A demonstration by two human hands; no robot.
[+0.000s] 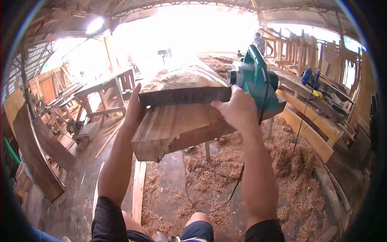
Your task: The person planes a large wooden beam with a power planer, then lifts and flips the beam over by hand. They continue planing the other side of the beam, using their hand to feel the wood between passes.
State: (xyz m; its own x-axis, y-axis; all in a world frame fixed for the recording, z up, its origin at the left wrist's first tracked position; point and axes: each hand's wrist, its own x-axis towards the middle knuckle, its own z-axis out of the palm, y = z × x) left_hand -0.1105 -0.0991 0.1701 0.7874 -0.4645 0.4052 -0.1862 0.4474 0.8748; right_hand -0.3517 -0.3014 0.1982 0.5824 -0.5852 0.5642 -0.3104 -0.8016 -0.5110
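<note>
A thick wooden board with a dark end face (183, 96) lies on top of a larger, lighter wood slab (173, 125). My left hand (136, 101) grips the board's left edge, its fingers along the side. At the right corner of the same board is my right hand (237, 105), closed on it with the thumb against the end face. A green power planer (258, 80) stands just beyond my right hand on the slab, its dark cord hanging down to the floor.
Wood shavings (282, 161) cover the floor below and to the right. A blue power tool (310, 77) sits on a bench at the right. Another wooden table (100, 82) stands at the left, near leaning planks (34, 149). A person (259, 42) is in the background.
</note>
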